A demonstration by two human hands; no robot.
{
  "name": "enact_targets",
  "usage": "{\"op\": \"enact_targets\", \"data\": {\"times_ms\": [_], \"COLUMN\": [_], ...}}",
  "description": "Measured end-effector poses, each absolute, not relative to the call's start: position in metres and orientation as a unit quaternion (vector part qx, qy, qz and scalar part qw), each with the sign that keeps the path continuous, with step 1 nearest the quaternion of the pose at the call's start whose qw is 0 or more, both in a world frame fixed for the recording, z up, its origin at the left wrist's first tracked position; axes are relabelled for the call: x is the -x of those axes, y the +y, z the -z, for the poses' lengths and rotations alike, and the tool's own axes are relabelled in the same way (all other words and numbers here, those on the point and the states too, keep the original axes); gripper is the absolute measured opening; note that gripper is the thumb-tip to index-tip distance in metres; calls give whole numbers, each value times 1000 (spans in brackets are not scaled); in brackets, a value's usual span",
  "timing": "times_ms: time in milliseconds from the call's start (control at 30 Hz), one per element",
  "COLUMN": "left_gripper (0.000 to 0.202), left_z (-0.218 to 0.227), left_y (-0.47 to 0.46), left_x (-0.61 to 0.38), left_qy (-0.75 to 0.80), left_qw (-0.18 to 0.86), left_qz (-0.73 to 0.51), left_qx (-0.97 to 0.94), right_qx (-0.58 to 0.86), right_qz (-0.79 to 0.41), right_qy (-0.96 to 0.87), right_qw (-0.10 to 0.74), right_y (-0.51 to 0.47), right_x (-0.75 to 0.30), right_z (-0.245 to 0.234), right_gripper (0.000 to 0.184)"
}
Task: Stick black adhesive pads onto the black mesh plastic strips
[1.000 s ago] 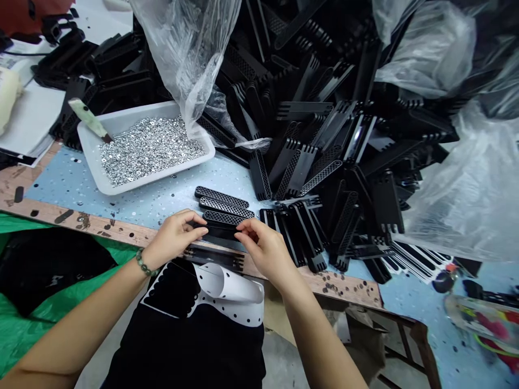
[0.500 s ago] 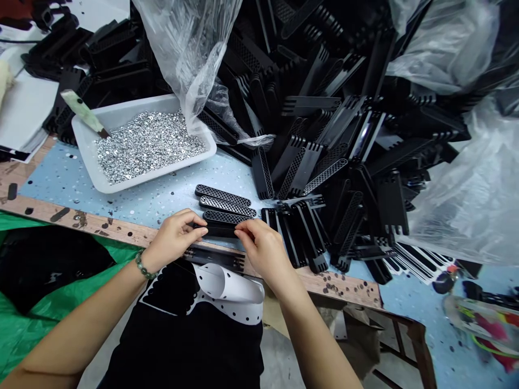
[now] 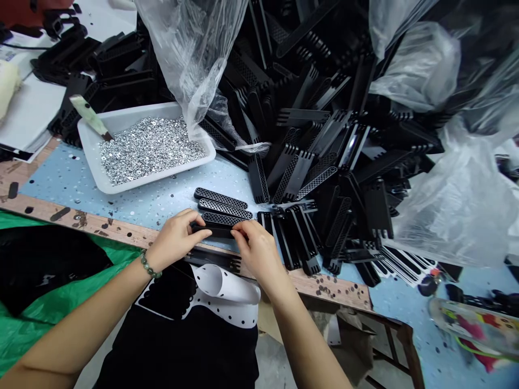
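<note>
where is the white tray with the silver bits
In the head view the tray sits upper left on the blue table, beyond the left hand, its far right corner under the clear bag.

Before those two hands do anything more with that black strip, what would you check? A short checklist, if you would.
1. Grip on the black strip: the left hand and right hand each pinch one end. Ok.
2. Strip's surface and ends: the fingers cover them. Cannot tell.
3. Three perforated strips lie side by side just beyond the hands. Ok.
4. White tray sits flat and holds silver washers. Ok.
5. Tray free of the plastic bag: the bag hangs over its far corner. Not ok.
6. Pile of black parts kept off the row: its nearest pieces lie close beside it. Cannot tell.
</note>
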State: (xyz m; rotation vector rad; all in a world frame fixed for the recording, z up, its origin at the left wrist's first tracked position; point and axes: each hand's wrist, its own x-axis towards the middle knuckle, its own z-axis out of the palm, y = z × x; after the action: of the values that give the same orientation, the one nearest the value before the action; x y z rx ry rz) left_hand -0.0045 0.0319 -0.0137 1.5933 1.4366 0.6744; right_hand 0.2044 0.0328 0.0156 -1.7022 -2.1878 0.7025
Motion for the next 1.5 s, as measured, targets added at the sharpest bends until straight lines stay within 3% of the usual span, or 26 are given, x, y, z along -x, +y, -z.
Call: {"op": "enact_targets", "data": {"times_ms": [233,633,767,933,1033,1167,1267,1400,1500], "left_gripper": [16,17,16,15,16,17,21,31,29], "left_z": [18,18,17,16,17,16,10,-14,-34], "left_y": [36,38,40,42,41,42,38,14,-11], "left_x": [6,6,4,3,2,2,5,12,14], "left_qy": [551,555,565,579,575,575,570,577,477], "left_qw": [448,458,447,437,429,416,403,309,330], "left_qz": [-267,-264,-255,-243,-248,-246,-235,-270,-236], "left_qx": [-651,-643,-645,-644,-651,-660,-676,-706,-780], "right_qx": [559,570,597,587,514,584,574,498,516], "right_qz": [-292,-253,-190,-54,-27,-2,-102,-268,-272], "right_qy": [-756,-773,-772,-794,-846,-793,-773,-802,-787], "right_qw": [173,115,107,149,143,174,251,195,202], "right_y": [40,45,44,27,13,-3,-23,-58,-76], "right_x": [-214,-206,-210,-212,-209,-225,-245,-253,-243], "right_z": [-13,-18,-15,-11,-9,-7,-13,-17,-9], "right_gripper": [14,14,8,28,31,30,37,64,55]}}
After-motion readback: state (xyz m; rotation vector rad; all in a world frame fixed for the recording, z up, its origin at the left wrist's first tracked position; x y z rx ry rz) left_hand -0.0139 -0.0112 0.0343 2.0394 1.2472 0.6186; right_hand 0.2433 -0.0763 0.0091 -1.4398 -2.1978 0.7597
